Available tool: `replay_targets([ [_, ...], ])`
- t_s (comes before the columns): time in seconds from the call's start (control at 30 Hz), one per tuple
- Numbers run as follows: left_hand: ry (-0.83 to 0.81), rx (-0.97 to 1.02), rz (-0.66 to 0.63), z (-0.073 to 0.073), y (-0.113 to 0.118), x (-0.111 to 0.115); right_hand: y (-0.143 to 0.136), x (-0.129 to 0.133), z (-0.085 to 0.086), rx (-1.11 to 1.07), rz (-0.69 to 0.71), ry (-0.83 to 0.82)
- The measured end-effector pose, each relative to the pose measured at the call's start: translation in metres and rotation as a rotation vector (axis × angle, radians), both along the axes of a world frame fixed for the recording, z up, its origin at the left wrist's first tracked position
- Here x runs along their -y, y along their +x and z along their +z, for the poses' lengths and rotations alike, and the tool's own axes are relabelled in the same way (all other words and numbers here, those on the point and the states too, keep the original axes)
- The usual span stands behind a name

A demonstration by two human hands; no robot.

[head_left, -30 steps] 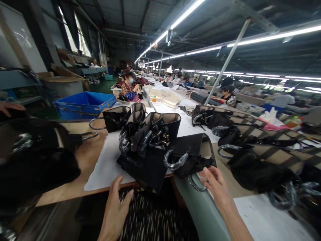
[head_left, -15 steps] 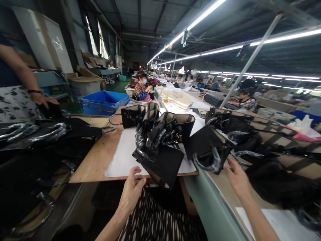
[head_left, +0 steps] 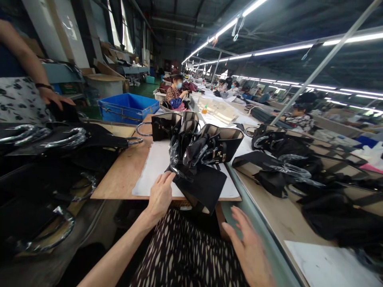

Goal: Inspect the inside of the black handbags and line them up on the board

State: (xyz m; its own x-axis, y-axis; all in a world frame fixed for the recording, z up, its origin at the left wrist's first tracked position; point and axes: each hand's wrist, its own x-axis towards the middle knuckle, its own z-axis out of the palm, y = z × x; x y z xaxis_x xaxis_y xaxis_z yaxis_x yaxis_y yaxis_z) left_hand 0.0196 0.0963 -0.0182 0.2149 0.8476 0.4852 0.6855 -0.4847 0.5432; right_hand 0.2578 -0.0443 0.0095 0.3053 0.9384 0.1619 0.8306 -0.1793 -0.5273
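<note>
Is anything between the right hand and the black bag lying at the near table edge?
Nothing visible does. The right hand hangs open just below the black bag, with only open space between them; the left hand already touches its left edge.

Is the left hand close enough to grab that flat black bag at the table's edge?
Probably yes: the left hand already rests beside the flat black bag, fingertips at its edge, with nothing between them.

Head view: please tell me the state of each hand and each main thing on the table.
left hand: open, fingers touching the flat black bag
right hand: open, holding nothing, blurred
flat black bag: lying flat, overhanging the table edge
black handbags: open-topped, handles plastic-wrapped
blue crate: open
</note>
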Motion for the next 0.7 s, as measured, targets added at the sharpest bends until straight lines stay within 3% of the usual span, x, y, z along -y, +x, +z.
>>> replay_targets([
  [0.1,0.118,-0.255,-0.062,0.005,-0.001,-0.014,-0.035,-0.023,0.006,0.252,0.080,0.147],
  [0.2,0.119,-0.389,-0.106,0.008,0.001,-0.026,-0.062,-0.047,0.014,0.511,0.155,0.172],
  [0.3,0.082,-0.422,-0.141,0.008,-0.001,-0.033,-0.083,-0.069,0.014,0.682,0.212,0.114],
  [0.43,0.021,-0.395,-0.171,0.016,-0.007,-0.031,-0.098,-0.092,0.006,0.789,0.145,0.088],
  [0.57,0.020,-0.336,-0.186,0.044,0.002,-0.019,-0.098,-0.103,0.009,0.853,0.124,0.056],
  [0.7,-0.137,-0.114,-0.404,0.080,0.031,-0.028,-0.091,-0.108,0.027,0.833,0.160,-0.007],
])
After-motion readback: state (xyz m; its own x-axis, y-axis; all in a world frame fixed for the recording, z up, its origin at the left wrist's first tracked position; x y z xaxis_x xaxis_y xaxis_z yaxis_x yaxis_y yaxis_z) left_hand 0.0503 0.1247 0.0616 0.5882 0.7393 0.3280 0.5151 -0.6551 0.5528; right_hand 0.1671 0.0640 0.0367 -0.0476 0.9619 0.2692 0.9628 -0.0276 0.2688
